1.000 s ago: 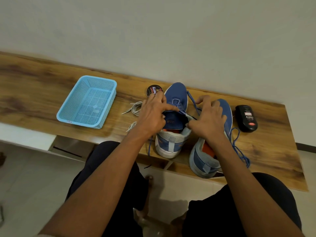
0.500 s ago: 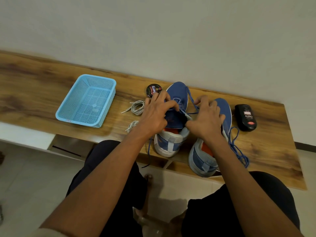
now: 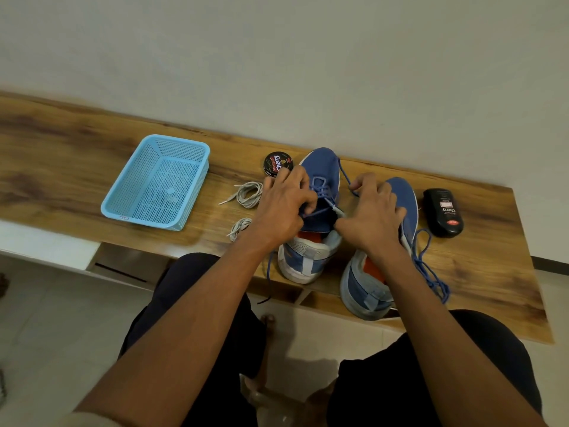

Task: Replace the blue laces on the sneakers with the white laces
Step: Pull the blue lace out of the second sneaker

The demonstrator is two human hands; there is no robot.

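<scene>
Two blue sneakers stand side by side on the wooden bench, the left sneaker (image 3: 320, 167) and the right sneaker (image 3: 403, 192). My left hand (image 3: 284, 208) curls over the left sneaker's lacing and pinches its blue lace (image 3: 321, 188). My right hand (image 3: 374, 215) lies between the shoes and pinches a strand of the same lace near the toe. The right sneaker's loose blue lace (image 3: 428, 269) trails over the bench. Two coiled white laces lie left of the shoes, one white lace (image 3: 248, 194) farther back, the other white lace (image 3: 240, 228) nearer.
A light blue mesh basket (image 3: 160, 183) sits at the left of the bench (image 3: 61, 167). A round polish tin (image 3: 277, 164) stands behind my left hand. A black polish bottle (image 3: 443, 212) lies right of the shoes. A wall runs close behind.
Both hands have shifted slightly toward the toe of the left sneaker while working its blue lace. The shoes and white laces stay where they were.
</scene>
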